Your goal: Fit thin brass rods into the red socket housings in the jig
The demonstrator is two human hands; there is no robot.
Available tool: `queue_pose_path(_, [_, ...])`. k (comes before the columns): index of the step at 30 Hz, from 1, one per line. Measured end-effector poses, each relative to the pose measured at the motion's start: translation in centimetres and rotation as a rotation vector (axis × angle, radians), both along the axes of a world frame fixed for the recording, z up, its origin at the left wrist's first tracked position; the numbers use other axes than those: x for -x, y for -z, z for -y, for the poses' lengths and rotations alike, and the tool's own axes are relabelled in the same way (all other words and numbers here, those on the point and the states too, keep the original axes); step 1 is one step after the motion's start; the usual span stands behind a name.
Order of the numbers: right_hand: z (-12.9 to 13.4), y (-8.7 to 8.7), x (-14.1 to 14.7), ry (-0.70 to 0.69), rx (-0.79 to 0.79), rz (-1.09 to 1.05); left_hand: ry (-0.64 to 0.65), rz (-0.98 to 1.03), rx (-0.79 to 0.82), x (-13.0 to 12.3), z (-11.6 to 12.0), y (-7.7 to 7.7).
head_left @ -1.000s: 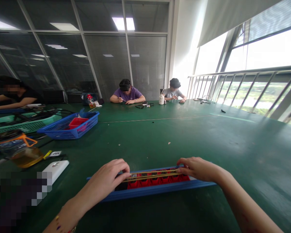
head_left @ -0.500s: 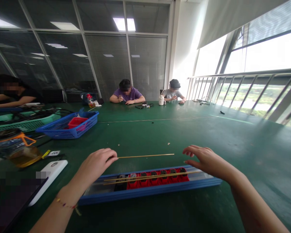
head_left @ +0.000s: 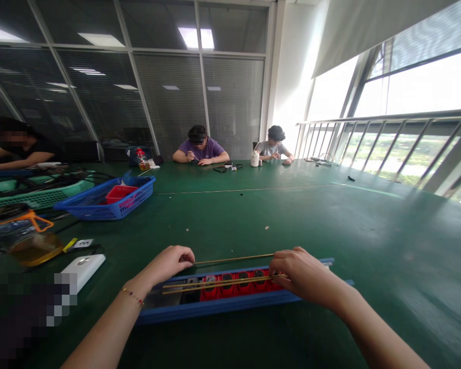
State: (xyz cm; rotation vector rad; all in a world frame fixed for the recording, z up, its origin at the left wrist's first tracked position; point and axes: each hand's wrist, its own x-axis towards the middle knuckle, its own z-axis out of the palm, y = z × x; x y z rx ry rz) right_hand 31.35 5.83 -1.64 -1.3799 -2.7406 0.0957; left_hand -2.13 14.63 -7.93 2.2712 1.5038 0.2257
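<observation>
My left hand (head_left: pixel 172 262) is closed in a pinch on the left end of a thin wooden stick (head_left: pixel 230 259), just beyond a long blue tray (head_left: pixel 215 310). The stick's right end meets my right hand (head_left: pixel 303 271), which is curled low over the tray's right part. Its fingertips are at more thin sticks (head_left: pixel 215 285) that lie lengthwise across the tray; whether it grips them or the single stick, I cannot tell. Beneath these sticks, a row of red holders (head_left: pixel 227 291) with dark round pieces sits in the tray.
To the left are a white-edged device (head_left: pixel 86 269), a jar of amber liquid (head_left: pixel 34 248), a blue basket (head_left: pixel 111 207) with a red box (head_left: pixel 120 193), and a green basket (head_left: pixel 42 197). Several people sit along the far side of the green table (head_left: pixel 369 246).
My right hand has come left and down onto the tray's right part, its fingers curling. The left hand has moved slightly right and lower with the stick, toward the tray.
</observation>
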Motion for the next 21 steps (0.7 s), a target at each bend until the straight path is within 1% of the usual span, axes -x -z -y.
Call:
queue_pose_path(7, [-0.1, 0.3, 0.2, -0.024, -0.051, 0.030, -0.033, 0.032, 0.018, 0.2, -0.6, 1.3])
queue_pose_path(11, [-0.1, -0.3, -0.2, -0.005, -0.085, 0.026, -0.052, 0.050, 0.028, 0.7, -1.0, 2.0])
queue_pose_path(13, [-0.1, -1.0, -1.0, 0.018, -0.103, 0.006, -0.061, 0.054, 0.026, 0.8, -1.1, 2.3])
queue_pose_path(17, [-0.3, -2.1, -3.4, 0.099, -0.134, -0.049, -0.067, 0.050, 0.028, 0.9, -1.2, 2.5])
queue_pose_path(19, [-0.8, -2.0, -4.5, 0.132, -0.130, -0.059, -0.062, 0.049, 0.024, 0.9, -1.2, 2.4])
queue_pose_path(21, [-1.6, -1.3, -5.2, 0.149, -0.108, -0.056, -0.060, 0.048, 0.023, 0.8, -1.1, 2.3])
